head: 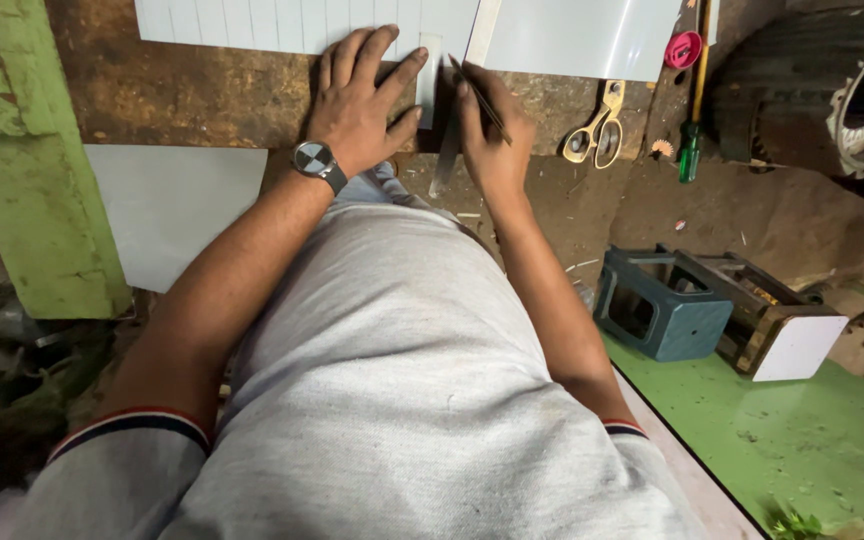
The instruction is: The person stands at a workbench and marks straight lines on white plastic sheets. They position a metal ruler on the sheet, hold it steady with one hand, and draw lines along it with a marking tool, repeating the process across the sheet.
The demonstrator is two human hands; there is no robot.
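My left hand (360,100), with a wristwatch (314,160) on its wrist, lies flat with fingers spread on the brown workbench (202,95), its fingertips on a white sheet (282,22) ruled with lines and on a narrow white strip (430,80). My right hand (492,130) grips a thin pencil (482,100) whose tip rests against a metal ruler (462,95) lying slantwise across the sheet. The two hands are close together, the strip and ruler between them.
Yellow-handled scissors (597,130), a green-handled screwdriver (692,120) and a pink cap (683,48) lie to the right. A ribbed motor housing (822,85) sits at far right. A blue-grey metal frame (667,305) rests on a green surface (802,430). Another white sheet (172,210) hangs at left beside a green post (22,170).
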